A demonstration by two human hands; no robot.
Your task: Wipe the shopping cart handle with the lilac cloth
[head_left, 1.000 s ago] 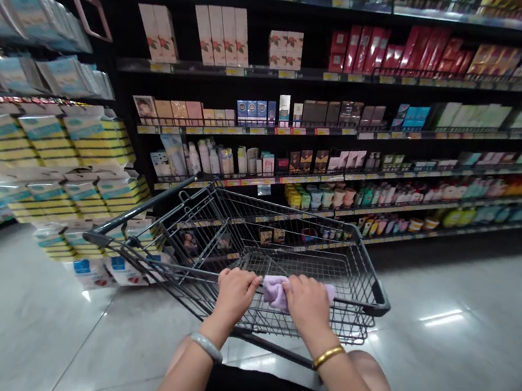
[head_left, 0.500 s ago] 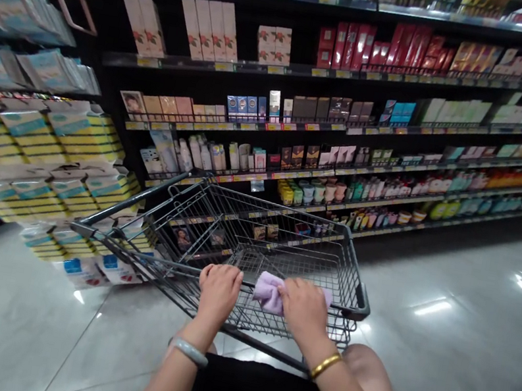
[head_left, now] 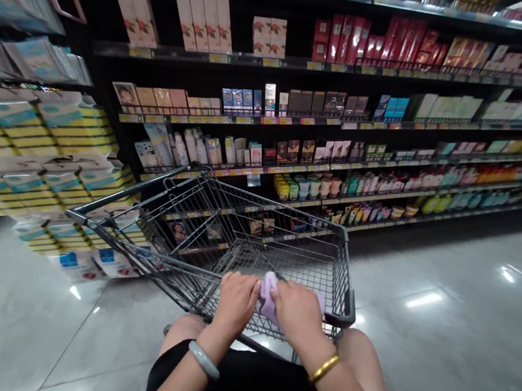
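A dark grey wire shopping cart (head_left: 344,263) stands sideways before me, its push handle (head_left: 115,198) off to the left. My left hand (head_left: 237,302) is closed over the cart's near top rail, with a pale bangle at the wrist. Close beside it, my right hand (head_left: 296,309) presses a lilac cloth (head_left: 269,295) around the same rail; a gold bracelet circles that wrist. Part of the cloth is covered by the right hand's fingers. Only a small gap separates the two hands. Through the wire, the cart's basket shows no goods inside.
Behind the cart runs a long shelf unit (head_left: 265,173) with boxed and bottled goods. Stacked yellow-striped packs (head_left: 73,124) stand on the left, with hanging blue-white packets (head_left: 38,58) above. Shiny grey floor (head_left: 441,346) extends on the right. My knees are close to the cart's near side.
My left hand has slid right along the rail, closer to the lilac cloth. The right hand stays on the cloth, which now looks more bunched. The view has shifted slightly.
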